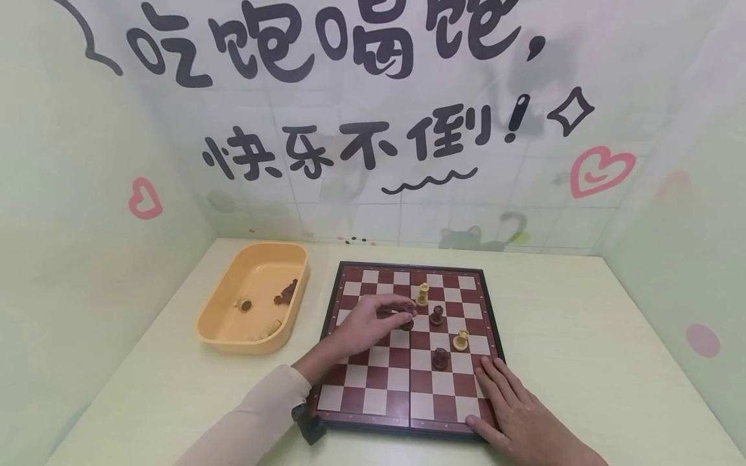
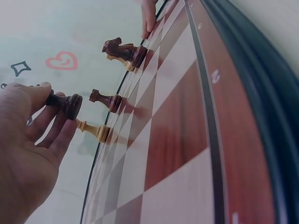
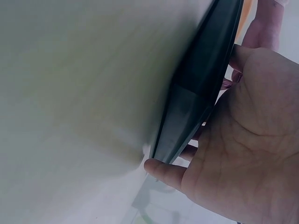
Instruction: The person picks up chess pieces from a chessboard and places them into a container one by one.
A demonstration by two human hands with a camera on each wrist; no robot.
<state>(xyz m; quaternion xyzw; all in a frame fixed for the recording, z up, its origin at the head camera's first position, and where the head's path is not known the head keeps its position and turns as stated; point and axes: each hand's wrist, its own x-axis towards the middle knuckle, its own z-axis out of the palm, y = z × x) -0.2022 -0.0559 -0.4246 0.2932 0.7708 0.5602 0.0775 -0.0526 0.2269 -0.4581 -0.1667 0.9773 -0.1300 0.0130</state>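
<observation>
My left hand (image 1: 373, 323) pinches a dark chess piece (image 2: 67, 105) by its upper part, between thumb and fingers. In the left wrist view its round base hangs free over the board; its top is hidden by the fingers. Beyond it on the chessboard (image 1: 367, 395) stand a light piece (image 1: 422, 296) and a dark rook (image 1: 436, 315). Nearer the right edge are another light piece (image 1: 461, 341) and a dark knight (image 1: 440, 359). My right hand (image 1: 519, 414) rests with extended fingers over the board's near right edge, as the right wrist view also shows.
An orange tray (image 1: 215, 323) left of the board holds several light and dark pieces. A small black object (image 1: 309, 427) lies at the board's near left corner. Pale printed sheets (image 1: 350, 220) wall the table at the back and both sides.
</observation>
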